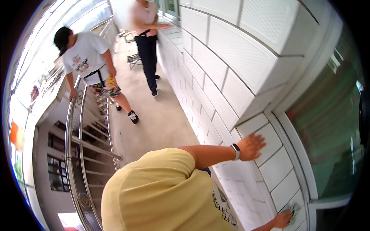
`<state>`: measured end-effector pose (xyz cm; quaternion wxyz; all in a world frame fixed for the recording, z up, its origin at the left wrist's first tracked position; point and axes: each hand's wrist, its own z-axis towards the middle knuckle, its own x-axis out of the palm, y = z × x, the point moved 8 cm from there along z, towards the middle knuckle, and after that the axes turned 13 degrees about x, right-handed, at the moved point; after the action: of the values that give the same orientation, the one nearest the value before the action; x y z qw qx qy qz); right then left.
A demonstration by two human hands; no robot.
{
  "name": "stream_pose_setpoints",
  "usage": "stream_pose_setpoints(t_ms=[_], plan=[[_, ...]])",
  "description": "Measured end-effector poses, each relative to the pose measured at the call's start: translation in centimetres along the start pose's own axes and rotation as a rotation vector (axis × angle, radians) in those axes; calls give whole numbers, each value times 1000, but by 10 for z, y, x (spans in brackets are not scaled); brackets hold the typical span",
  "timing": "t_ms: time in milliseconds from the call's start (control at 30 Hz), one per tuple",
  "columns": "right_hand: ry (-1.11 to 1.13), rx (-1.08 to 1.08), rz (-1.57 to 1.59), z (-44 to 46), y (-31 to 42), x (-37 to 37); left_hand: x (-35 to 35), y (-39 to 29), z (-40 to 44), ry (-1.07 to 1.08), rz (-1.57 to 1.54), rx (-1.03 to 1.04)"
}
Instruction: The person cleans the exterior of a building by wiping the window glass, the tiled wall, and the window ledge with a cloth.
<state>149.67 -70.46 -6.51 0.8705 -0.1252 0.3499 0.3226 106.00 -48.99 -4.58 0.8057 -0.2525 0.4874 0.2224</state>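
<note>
In the head view, the work at the tiled ledge (277,166) under the window looks under way; the right hand (283,219) is at the ledge's near end, fingers bent over a pale green cloth (298,218) and seeming to hold it against the tile, though blur hides the grip and makes the material uncertain; the left hand (250,146), with a wristband (235,151) at its wrist, is spread wide with nothing in it, over the outer edge near the far corner; whether its palm touches the tile, I cannot tell; nor do the tiles show plainly which part is done and which is left.

The ledge has pale tiles with dark joints, bordered by the white window frame (301,156); green-tinted glass (327,131) lies beyond it, and a white block wall (227,54) juts out at the far corner; past that runs a walkway floor (152,129) with a metal railing (69,123) along its open side; a person in a white T-shirt (86,52) has a hand on the railing, and a person in dark trousers (146,57) reaches to a farther sill.
</note>
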Motion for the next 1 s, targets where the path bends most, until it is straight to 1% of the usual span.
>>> stream_pose_setpoints(t_ms=[33,67,100,133,267,367,400,433,500,533,633,667,700,767,867,1000], plan=[[-44,-147,-122,2,4,9,-2,0,-1,21,-12,-6],[-260,-136,-80,6,25,-30,0,3,-1,-8,-37,-5],[-473,-119,-41,2,41,-79,-5,2,0,34,-52,-1],[-579,-162,-76,0,48,-87,-8,3,0,28,-77,-3],[-517,-91,-12,4,50,-96,-7,3,-1,11,-99,-1],[-585,-146,-60,0,51,-88,-10,2,0,44,-71,-8],[-518,-143,-72,2,50,-83,-11,3,0,30,-60,-7],[-520,-164,-78,0,45,-76,-12,4,0,26,-77,-19],[-486,-126,5,2,30,-63,-16,-1,-2,22,-64,-4],[-478,-126,4,3,30,-64,-13,0,-3,-45,-53,2],[-541,-133,22,1,38,-72,-8,4,-2,-84,-49,3],[-594,-178,-34,-1,38,-70,-5,3,-3,-125,-39,2],[-598,-187,-34,-1,35,-69,-6,2,-4,-131,-44,-5],[-506,-208,-26,3,32,-62,-10,2,-6,-149,-78,-7],[-557,-236,-103,0,36,-57,-9,5,-5,-170,-80,-11],[-533,-202,-118,2,28,-49,-10,3,-6,-180,-87,-13]])
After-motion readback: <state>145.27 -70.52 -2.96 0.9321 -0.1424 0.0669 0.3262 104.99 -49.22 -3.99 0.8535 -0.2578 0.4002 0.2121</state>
